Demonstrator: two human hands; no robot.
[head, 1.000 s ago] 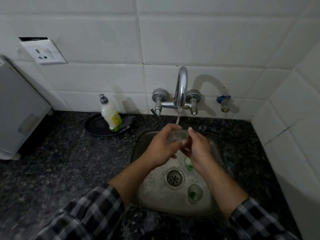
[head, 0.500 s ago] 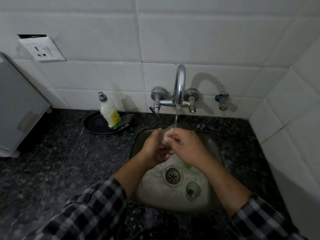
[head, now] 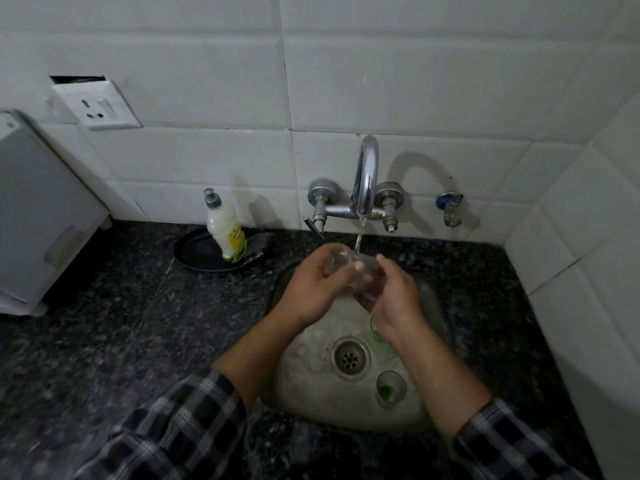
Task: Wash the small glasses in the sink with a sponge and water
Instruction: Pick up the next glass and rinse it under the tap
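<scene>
A small clear glass [head: 349, 266] is held under the running stream from the chrome tap [head: 365, 181]. My left hand [head: 313, 285] grips it from the left, and my right hand [head: 391, 292] holds it from the right with fingers curled against it. Two more small glasses with green residue stand in the steel sink [head: 311, 386]. One glass [head: 390, 389] is right of the drain, the other glass [head: 375, 329] is half hidden behind my right wrist. No sponge is visible in either hand.
A dish soap bottle [head: 227, 230] stands on a black plate [head: 197, 252] with a dark scrubber [head: 259, 244] left of the tap. A white appliance [head: 38, 216] fills the far left. A second small tap [head: 450, 209] sits on the wall at right. Dark granite counter [head: 121, 341] surrounds the sink.
My right hand has come off the top of the glass and shifted right, so the glass shows between both hands again under the stream.
</scene>
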